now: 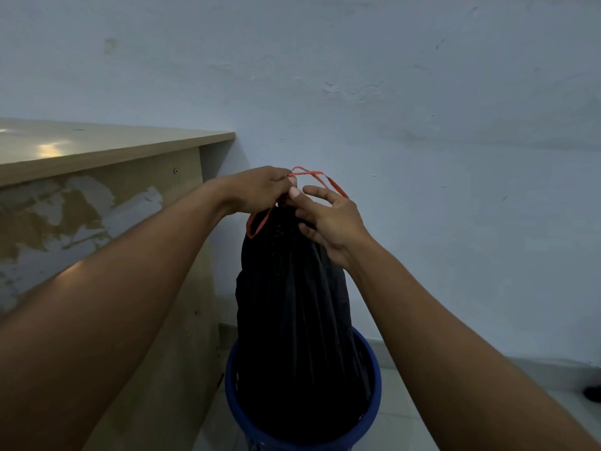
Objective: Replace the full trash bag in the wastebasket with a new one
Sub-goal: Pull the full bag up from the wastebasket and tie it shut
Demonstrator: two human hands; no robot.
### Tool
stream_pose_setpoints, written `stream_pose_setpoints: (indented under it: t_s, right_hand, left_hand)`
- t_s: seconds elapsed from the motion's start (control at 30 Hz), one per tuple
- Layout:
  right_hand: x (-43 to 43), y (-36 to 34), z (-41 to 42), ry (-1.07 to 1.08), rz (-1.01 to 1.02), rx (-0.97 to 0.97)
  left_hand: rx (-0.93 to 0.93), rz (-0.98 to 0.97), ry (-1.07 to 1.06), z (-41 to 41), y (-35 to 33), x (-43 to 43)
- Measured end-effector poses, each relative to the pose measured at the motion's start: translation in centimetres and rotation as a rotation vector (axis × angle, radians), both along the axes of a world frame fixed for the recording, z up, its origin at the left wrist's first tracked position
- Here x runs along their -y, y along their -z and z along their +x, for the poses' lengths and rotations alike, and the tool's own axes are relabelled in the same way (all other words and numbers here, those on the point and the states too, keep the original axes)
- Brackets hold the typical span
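1. Standing upright in the bin (304, 428), long axis vertical: the black bag (292, 307), gathered neck at top, lower part still inside the rim.
2. Looping out from the neck: the red drawstring (320, 177).
3. Pinching that drawstring right at the neck: left hand (257, 190), the nearer one.
4. Hovering fingers spread, touching the neck just beside it, gripping nothing: right hand (328, 219).
5. Crowding the left side: desk (107, 148) panel; leaving open room straight up and rightward along the wall (422, 125).
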State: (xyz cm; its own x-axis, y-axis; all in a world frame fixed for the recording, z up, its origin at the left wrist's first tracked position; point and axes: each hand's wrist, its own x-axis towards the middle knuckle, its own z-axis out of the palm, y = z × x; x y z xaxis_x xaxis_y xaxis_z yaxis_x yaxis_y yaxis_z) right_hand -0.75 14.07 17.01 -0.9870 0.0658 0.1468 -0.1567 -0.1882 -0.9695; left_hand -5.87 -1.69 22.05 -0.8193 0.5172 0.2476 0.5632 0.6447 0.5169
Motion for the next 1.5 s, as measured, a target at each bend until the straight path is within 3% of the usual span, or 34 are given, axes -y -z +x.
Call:
stream_pose_setpoints:
  t_s: [0.13, 0.33, 0.43, 0.5, 0.67, 0.93, 1.07, 1.13, 1.37, 1.5]
  right_hand:
    - [-0.5, 0.4, -0.6, -0.096, 0.053, -0.014]
    - [-0.7, 0.9, -1.1, 0.024, 0.283, -0.187]
    - [-0.7, 0.7, -1.3, 0.125, 0.474, -0.257]
    - [-0.8, 0.8, -1.3, 0.184, 0.497, -0.264]
    - [-0.5, 1.3, -1.1, 0.189, 0.307, -0.250]
    - [-1.3, 0.0, -0.9, -0.144, -0.199, -0.132]
    - [-1.8, 0.0, -0.5, -0.247, -0.338, -0.101]
    - [-1.9, 0.2, -0.6, -0.224, -0.399, -0.077]
    - [-2.6, 0.3, -1.8, 0.090, -0.335, -0.052]
    - [-4.3, 0.7, -2.8, 0.214, -0.301, -0.074]
  left_hand:
    - [-0.063, -0.022, 0.011, 0.0, 0.2, -0.1]
    - [-0.187, -0.106, 0.011, -0.4, 0.1, -0.6]
    - [-0.346, -0.117, 0.072, -0.3, -0.2, -0.5]
    - [-0.453, -0.116, 0.107, -0.1, -0.2, -0.3]
    - [-0.719, -0.105, 0.146, -0.2, 0.8, -0.2]
    - [-1.082, -0.103, 0.096, 0.2, 2.6, 0.5]
    - [-1.197, -0.030, 0.060, 0.7, 3.7, 0.8]
    - [-1.223, -0.044, 0.090, 1.0, 4.0, 0.7]
    - [-1.241, -0.295, 0.198, 1.4, 4.0, 1.4]
    - [-1.209, -0.343, 0.140, 0.6, 5.0, 2.2]
